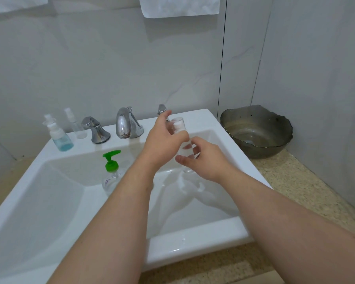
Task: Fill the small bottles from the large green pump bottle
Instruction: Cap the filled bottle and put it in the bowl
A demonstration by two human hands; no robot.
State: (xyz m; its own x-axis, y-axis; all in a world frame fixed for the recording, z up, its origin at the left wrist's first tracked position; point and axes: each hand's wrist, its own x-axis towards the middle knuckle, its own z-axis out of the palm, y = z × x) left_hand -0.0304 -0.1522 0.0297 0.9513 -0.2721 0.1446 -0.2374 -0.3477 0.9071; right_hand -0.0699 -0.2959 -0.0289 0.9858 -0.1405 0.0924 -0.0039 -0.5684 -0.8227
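Note:
Both hands meet on one small clear spray bottle above the white sink. My right hand grips its body from below. At the top, my left hand holds the bottle's white sprayer and clear cap. The large pump bottle, clear with a green pump head, stands inside the basin left of my left forearm, which hides part of it. On the sink's back left ledge stand a small bottle of blue liquid, another small bottle behind it and a clear spray bottle.
A chrome spout with a handle on the left and one on the right lines the sink's back edge. A dark glass bowl sits on the speckled counter at the right. White towels hang on the wall above.

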